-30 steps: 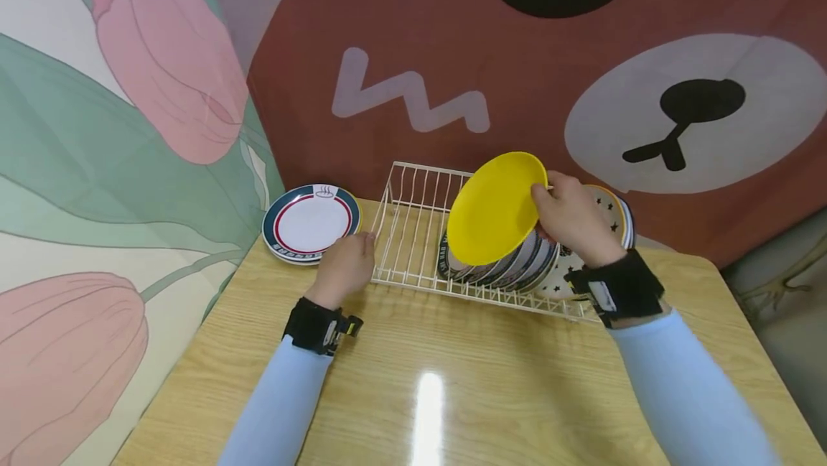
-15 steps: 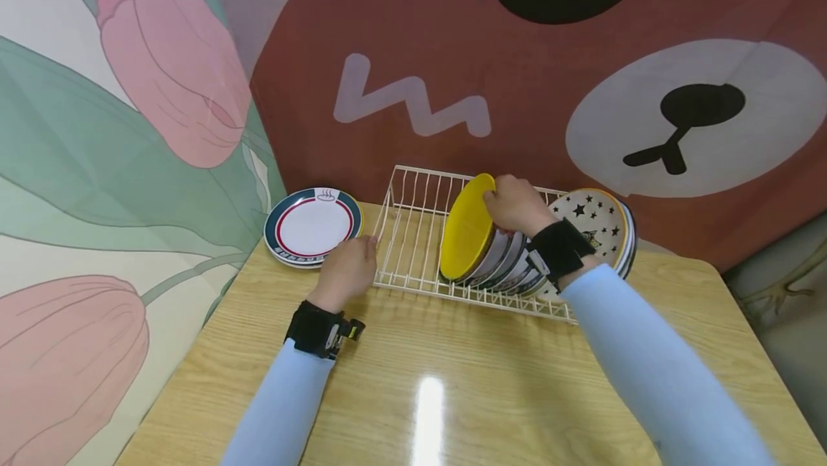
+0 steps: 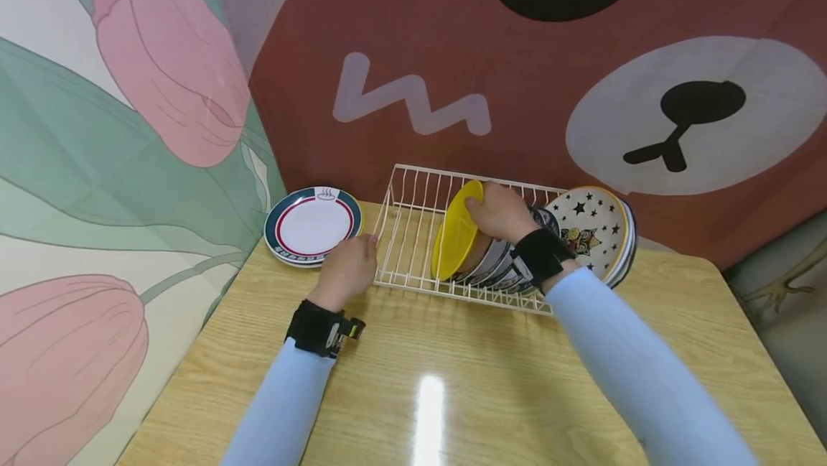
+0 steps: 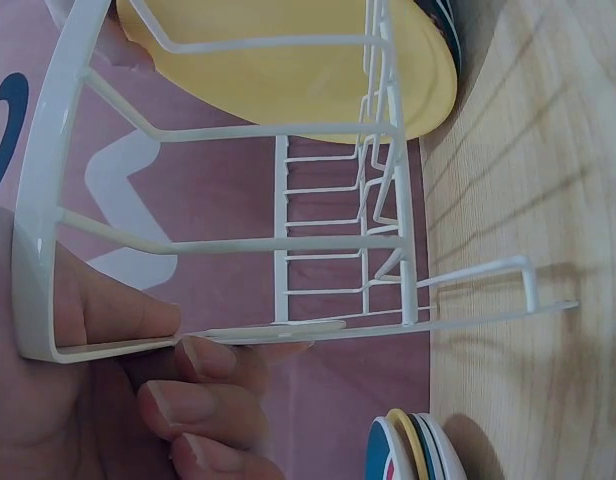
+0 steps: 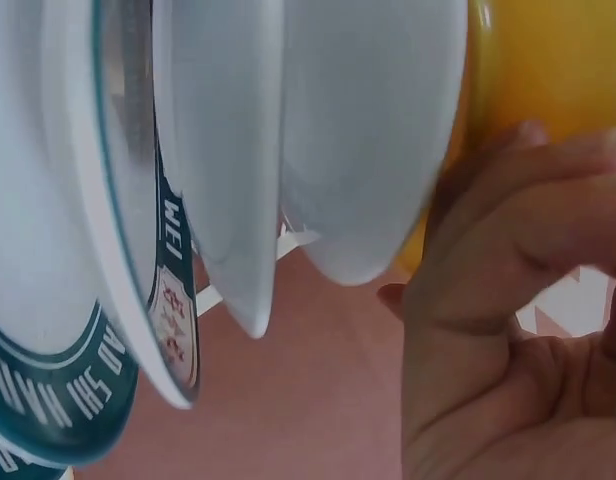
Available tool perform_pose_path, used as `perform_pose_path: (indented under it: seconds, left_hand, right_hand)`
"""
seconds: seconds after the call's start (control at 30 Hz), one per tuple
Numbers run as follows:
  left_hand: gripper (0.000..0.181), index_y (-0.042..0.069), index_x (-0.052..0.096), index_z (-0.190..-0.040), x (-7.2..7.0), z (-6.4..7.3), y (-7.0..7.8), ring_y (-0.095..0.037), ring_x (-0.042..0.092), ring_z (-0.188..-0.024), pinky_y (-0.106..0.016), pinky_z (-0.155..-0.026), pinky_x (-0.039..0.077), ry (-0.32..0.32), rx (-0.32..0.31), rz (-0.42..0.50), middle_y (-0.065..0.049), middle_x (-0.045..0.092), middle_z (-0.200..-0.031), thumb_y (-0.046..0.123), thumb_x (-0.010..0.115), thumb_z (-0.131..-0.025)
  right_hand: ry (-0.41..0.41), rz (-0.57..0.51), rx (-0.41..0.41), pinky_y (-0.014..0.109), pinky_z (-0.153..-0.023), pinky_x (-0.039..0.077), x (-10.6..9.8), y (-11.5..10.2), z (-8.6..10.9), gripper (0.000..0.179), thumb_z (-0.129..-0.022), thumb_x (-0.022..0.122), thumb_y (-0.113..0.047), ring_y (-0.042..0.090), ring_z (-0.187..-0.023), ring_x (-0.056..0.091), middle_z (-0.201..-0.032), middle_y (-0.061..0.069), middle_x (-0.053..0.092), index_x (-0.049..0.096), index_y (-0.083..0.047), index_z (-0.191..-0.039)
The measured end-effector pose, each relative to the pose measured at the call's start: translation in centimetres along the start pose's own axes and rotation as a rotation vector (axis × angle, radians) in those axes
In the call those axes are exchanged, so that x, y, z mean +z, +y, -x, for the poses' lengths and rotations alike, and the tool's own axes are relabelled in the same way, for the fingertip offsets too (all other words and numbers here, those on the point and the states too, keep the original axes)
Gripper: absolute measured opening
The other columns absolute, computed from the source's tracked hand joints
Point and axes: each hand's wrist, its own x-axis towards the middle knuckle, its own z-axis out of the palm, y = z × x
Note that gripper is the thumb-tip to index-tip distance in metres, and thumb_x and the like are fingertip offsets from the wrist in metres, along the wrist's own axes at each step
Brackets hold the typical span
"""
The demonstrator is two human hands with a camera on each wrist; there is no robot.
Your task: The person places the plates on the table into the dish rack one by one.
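Note:
My left hand [image 3: 349, 268] pinches the end wire of a white wire dish rack [image 3: 407, 279] at its left side. In the left wrist view, thumb and fingers close on the frame's corner. My right hand [image 3: 504, 211] grips the upper right edge of a yellow plate [image 3: 460, 233], which stands tilted in the rack's middle. Right of it, several patterned plates [image 3: 497, 265] stand in a row, partly hidden under the right hand and wrist. The right wrist view shows white plate backs [image 5: 373, 130] close beside the yellow plate and the curled fingers.
A stack of plates [image 3: 313, 222] with a dark blue rim lies on the wooden table [image 3: 362, 394] left of the rack. Plates with a star pattern [image 3: 591, 225] lean at the rack's right end. A printed wall cloth [image 3: 413, 35] hangs behind.
My right hand has moved left and down with the yellow plate, bringing it from above the patterned plates into the rack, turned more edge-on. The left hand has stayed on the rack's end.

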Motion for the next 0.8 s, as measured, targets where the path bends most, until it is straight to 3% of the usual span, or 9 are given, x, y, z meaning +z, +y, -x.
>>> perform_pose_path:
  seconds: [0.33,0.57,0.8]
  left_hand:
    - [0.044,0.007,0.061,-0.083,-0.2,0.0,0.2,-0.034,0.062,-0.076,-0.05,-0.065,0.049,-0.01,-0.016,0.0,-0.012,0.06,-0.071,0.027,0.029,-0.106]
    - [0.045,0.006,0.061,-0.083,-0.3,0.0,0.0,-0.035,0.062,-0.078,-0.051,-0.067,0.05,-0.008,-0.01,-0.004,-0.015,0.062,-0.075,0.027,0.028,-0.106]
    - [0.045,0.006,0.061,-0.084,-0.2,-0.1,-0.2,-0.035,0.063,-0.078,-0.051,-0.066,0.05,-0.011,-0.018,-0.003,-0.015,0.063,-0.076,0.028,0.028,-0.106]
  right_hand:
    - [0.013,-0.11,0.01,0.037,-0.046,0.05,-1.9,1.0,1.8,0.067,-0.099,0.049,-0.044,0.027,-0.048,0.055,-0.068,0.013,0.06,0.03,-0.002,-0.148]
    - [0.091,-0.155,-0.015,0.037,-0.047,0.048,-3.6,2.3,3.9,0.071,-0.097,0.047,-0.054,0.028,-0.051,0.056,-0.079,0.017,0.063,0.033,-0.005,-0.146]
    - [0.185,-0.18,0.013,0.038,-0.048,0.045,-4.6,4.1,6.4,0.071,-0.096,0.044,-0.059,0.029,-0.057,0.056,-0.084,0.019,0.063,0.036,-0.009,-0.145]
